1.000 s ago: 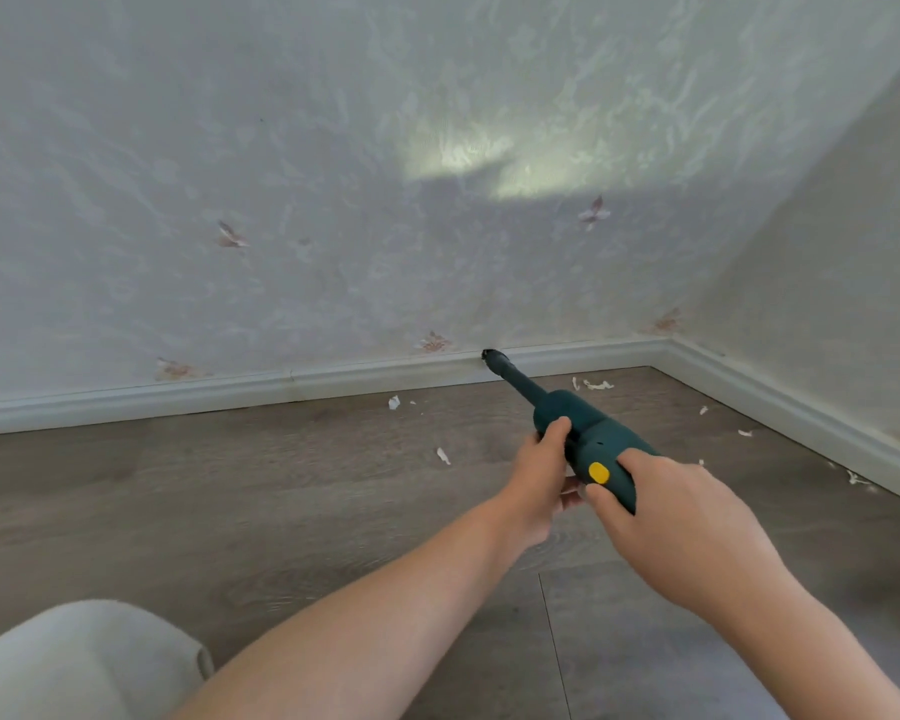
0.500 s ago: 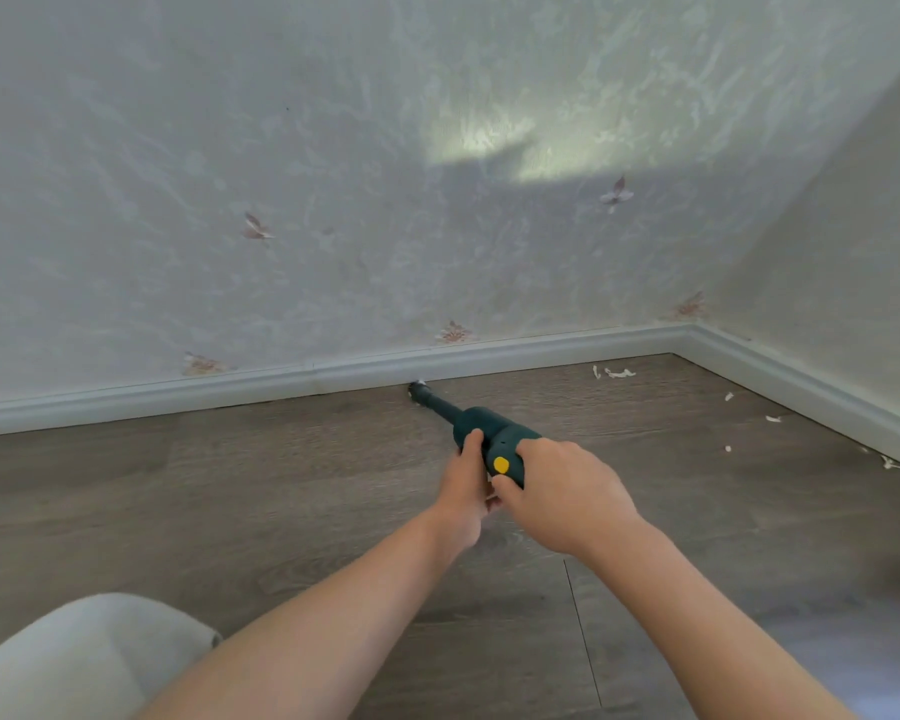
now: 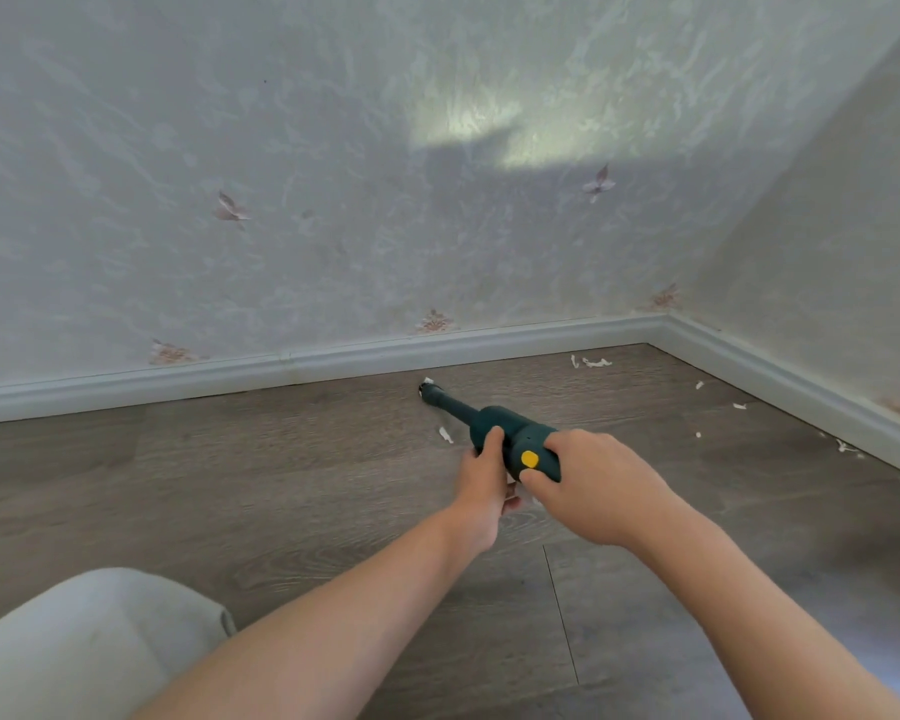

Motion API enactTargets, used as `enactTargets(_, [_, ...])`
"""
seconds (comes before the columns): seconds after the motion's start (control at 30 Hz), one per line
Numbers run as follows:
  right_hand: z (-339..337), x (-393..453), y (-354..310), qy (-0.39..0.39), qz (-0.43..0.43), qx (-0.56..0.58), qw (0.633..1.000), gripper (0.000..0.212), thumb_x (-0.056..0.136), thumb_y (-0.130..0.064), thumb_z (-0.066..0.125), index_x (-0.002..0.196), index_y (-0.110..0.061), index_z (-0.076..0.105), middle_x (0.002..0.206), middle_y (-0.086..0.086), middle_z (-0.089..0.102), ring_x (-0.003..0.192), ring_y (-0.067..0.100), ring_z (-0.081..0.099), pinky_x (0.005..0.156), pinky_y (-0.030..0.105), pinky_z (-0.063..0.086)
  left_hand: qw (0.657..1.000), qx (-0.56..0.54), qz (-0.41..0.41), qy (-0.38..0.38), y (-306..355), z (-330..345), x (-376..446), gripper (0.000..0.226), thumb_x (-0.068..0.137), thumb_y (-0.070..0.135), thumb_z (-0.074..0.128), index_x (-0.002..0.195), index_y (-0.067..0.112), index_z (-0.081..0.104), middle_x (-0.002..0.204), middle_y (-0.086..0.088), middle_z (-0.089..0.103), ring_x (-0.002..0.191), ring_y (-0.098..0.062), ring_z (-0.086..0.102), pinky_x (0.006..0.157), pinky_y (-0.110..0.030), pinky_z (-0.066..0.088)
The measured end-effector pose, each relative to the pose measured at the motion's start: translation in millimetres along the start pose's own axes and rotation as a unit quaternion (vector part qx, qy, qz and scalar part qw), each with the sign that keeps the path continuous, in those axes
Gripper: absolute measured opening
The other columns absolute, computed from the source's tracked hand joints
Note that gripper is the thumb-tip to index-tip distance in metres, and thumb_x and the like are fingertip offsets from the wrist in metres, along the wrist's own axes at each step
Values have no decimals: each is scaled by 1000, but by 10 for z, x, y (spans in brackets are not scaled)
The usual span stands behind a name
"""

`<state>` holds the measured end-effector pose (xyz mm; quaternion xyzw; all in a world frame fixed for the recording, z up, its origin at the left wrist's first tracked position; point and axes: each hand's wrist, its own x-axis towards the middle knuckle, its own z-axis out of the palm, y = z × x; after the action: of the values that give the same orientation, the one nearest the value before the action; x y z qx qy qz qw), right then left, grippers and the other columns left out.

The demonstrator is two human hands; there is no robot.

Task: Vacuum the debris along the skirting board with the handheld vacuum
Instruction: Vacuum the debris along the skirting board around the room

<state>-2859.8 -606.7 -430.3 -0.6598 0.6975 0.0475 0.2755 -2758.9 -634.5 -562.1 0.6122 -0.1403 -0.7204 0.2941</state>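
Open floor toward 9 o'clock; skirting board barring 12; corner skirting closing 2; knee obstructing 7.

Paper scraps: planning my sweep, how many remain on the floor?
About 9: one at the nozzle, one beside it, a curl near the corner, six along the right skirting. Hands may hide more.

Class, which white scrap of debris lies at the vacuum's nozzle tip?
The scrap touching the nozzle, beside the skirting board; the others lie apart.
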Motion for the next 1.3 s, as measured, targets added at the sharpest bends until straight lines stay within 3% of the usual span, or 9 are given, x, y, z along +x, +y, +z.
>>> enactTargets(0.13, [-78, -239, 93, -4, 2, -9, 1000, 25, 95, -45, 52, 82, -23, 54, 74, -5, 59, 64, 12, 58, 55, 29, 46, 999, -26, 6, 23, -145, 132, -159, 29, 99, 42, 52, 111, 18, 60, 101, -10, 74, 91, -30, 70, 73, -40, 56])
enactTargets(0.23, [-178, -442, 182, -10, 0, -19, 1000, 26, 94, -47, 53, 79, -26, 54, 70, -7, 58, 60, 10, 56, 53, 26, 42, 999, -10, 12, 40, -306, 232, -291, 40, 92, 51, 53, 113, 17, 54, 106, -15, 74, 94, -33, 72, 65, -37, 56])
enactTargets(0.33, [-139, -521, 231, -32, 6, -38, 999, 25, 93, -51, 51, 86, -28, 57, 75, -8, 60, 66, 10, 60, 61, 29, 53, 999, 5, -17, 32, -468, 254, -388, 35, 99, 48, 48, 114, 16, 52, 107, -17, 73, 87, -29, 70, 66, -37, 56])
enactTargets(0.43, [-29, -520, 249, -29, 11, -32, 999, 26, 94, -52, 50, 89, -27, 55, 77, -9, 59, 70, 11, 60, 62, 30, 52, 999, 16, -21, 33, -530, 227, -366, 35, 101, 48, 47, 116, 18, 54, 107, -15, 74, 96, -33, 72, 68, -38, 57])
enactTargets(0.8, [-303, -172, 108, 64, 23, -27, 997, 28, 93, -50, 52, 83, -24, 51, 78, -5, 59, 72, 19, 59, 61, 34, 47, 997, -56, 43, -15, 157, 454, -100, 46, 97, 45, 52, 129, 12, 56, 101, -10, 71, 80, -20, 65, 54, -25, 49])
enactTargets(0.87, [-472, -242, 146, 46, 31, -43, 998, 28, 93, -50, 52, 81, -25, 52, 75, -5, 59, 69, 17, 60, 59, 34, 47, 997, -64, 35, -21, 141, 567, -157, 45, 98, 47, 52, 128, 13, 53, 105, -10, 71, 82, -22, 66, 57, -27, 50])
enactTargets(1.07, [-570, -359, 48, 78, 3, -32, 996, 32, 93, -52, 52, 74, -28, 43, 70, -7, 55, 63, 13, 53, 53, 31, 35, 991, -68, 106, 52, 193, 583, -221, 47, 95, 55, 58, 128, 23, 47, 102, 1, 69, 99, -25, 68, 96, -49, 54])
enactTargets(1.2, [-498, -220, 33, 92, 29, -57, 994, 29, 94, -53, 49, 82, -27, 46, 78, -6, 56, 74, 19, 57, 60, 34, 42, 993, -93, 74, 0, 296, 653, -168, 72, 68, 65, 61, 127, 24, 55, 110, -7, 74, 103, -28, 72, 96, -51, 57])
enactTargets(1.3, [-553, -211, 191, 102, 81, -63, 990, 30, 94, -54, 47, 82, -27, 46, 81, -5, 57, 77, 21, 58, 61, 34, 42, 993, -79, 50, -71, 279, 846, -152, 52, 89, 56, 58, 129, 24, 59, 113, -10, 75, 96, -23, 72, 74, -37, 58])
